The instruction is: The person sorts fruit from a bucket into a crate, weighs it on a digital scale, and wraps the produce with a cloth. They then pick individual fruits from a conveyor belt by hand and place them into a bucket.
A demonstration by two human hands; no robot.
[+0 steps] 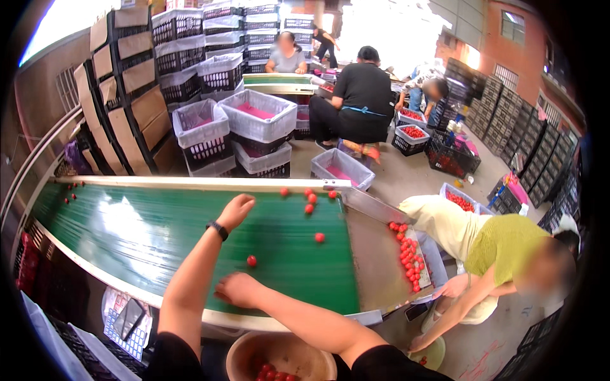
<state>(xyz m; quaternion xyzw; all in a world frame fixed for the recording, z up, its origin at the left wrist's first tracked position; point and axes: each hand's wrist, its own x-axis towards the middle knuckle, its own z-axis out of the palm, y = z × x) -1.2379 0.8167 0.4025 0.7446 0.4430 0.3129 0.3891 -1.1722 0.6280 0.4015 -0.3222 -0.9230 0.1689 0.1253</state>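
Several red fruits (67, 200) lie left on the green belt (298, 279). Mid-belt, the left hand (237, 212) and, nearer, the right hand (238, 290) curl; any grasp is impossible to tell. Picking-over seems under way, calling for a light pinch on the lone fruit (252, 261) rightward. The near bowl (316, 365) is cut off.

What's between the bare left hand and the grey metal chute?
In the head view, several round red fruits lie on the green belt between the left hand and the chute.
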